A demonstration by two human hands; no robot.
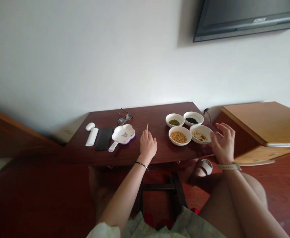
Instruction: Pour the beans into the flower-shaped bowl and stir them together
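At the middle of the table my left hand (148, 145) lies palm down, closed over a pair of light wooden chopsticks (147, 127). Only their tips stick out beyond the fingers. To the right, my right hand (224, 142) is raised beside the table with fingers apart and nothing in it. Nearest to it is a white bowl of pale slices with reddish bits (201, 134). Three more white bowls stand close by: yellow beans (178, 136), green beans (174, 121) and black beans (193, 119). Left of my left hand sits a flower-shaped white dish with a handle (123, 135).
Eyeglasses (125, 119), a black phone-like slab (103, 138), a white oblong case (92, 137) and a rounded white object (90, 126) occupy the table's left side. A wooden cabinet (254, 124) stands at right. A television (249, 19) hangs on the wall.
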